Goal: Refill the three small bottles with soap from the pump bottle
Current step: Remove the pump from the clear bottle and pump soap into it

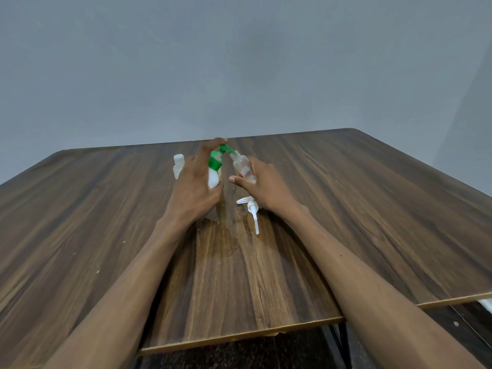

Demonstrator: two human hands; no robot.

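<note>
No readable text anywhere. Clear small bottle (244, 167) just right of the green-capped pump bottle (214, 170) has a red-and-white label (too blurred to read).

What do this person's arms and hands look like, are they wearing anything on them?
Both forearms are bare up to the frame edge: no sleeves show. The left hand and right hand wear no gloves, and no rings, watch or bracelets are visible.

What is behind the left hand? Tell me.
A small white bottle stands on the table behind the left hand, its open neck showing. The hand covers its lower right side, so anything further behind stays hidden.
</note>
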